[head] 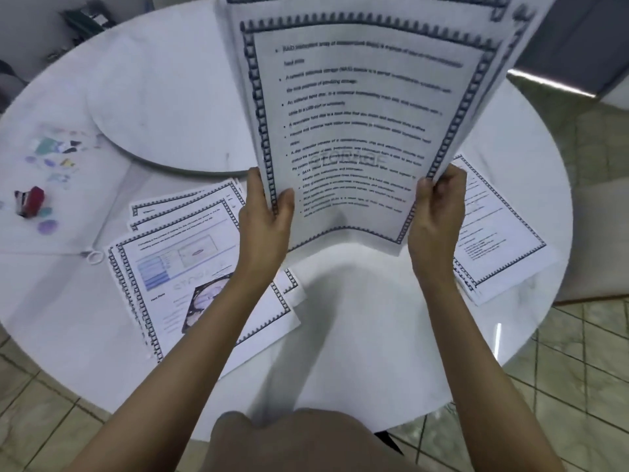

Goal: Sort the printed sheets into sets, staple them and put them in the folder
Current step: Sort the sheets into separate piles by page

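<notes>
Lying at the left side of the round white table point(357, 335), a red stapler point(30, 201) sits on a clear folder point(51, 155) with coloured patches. Right of it, a fanned left pile point(190, 274) of bordered printed sheets lies flat, partly under the left forearm. The left hand point(263, 219) pinches the left edge of the held sheets point(354, 131), thumb on the front page, the stack raised above the table's middle. The right hand point(435, 212) grips their right edge, fingers curled round it. A right pile point(500, 240) lies flat beyond.
</notes>
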Action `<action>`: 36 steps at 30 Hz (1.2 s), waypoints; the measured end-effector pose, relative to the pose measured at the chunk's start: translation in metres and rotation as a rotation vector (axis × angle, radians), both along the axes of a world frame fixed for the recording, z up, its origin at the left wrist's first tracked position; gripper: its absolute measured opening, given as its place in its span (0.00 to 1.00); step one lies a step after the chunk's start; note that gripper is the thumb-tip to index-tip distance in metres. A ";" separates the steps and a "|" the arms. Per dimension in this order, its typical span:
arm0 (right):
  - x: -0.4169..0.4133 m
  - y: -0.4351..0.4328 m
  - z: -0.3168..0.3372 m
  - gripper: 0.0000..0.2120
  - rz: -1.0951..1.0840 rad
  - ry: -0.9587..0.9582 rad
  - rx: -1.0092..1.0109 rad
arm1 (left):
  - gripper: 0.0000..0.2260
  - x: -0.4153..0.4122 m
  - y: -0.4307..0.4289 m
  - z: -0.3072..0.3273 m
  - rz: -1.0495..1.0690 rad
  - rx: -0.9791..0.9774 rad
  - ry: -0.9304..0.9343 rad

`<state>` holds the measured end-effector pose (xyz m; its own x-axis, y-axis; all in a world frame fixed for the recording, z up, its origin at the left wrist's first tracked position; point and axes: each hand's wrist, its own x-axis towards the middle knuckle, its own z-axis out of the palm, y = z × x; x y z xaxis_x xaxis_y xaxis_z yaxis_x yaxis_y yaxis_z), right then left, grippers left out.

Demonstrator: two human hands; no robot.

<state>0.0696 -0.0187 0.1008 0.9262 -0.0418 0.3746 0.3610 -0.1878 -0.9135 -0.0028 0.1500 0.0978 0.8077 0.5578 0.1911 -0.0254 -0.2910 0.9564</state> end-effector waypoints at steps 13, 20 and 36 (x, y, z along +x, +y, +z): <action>-0.029 -0.004 -0.052 0.05 0.068 0.300 -0.011 | 0.15 -0.012 -0.014 -0.063 -0.016 -0.090 0.284; -0.002 -0.015 -0.058 0.06 0.024 0.268 -0.234 | 0.06 -0.020 0.010 -0.062 -0.109 -0.115 0.328; 0.014 -0.039 -0.110 0.12 0.021 0.538 -0.561 | 0.07 -0.153 0.094 -0.097 0.273 -0.303 0.502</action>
<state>0.0834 -0.0575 -0.0096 0.9851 0.0408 -0.1673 -0.0968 -0.6722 -0.7340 -0.1557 0.2440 0.0006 0.5790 0.7260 -0.3712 0.4829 0.0614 0.8735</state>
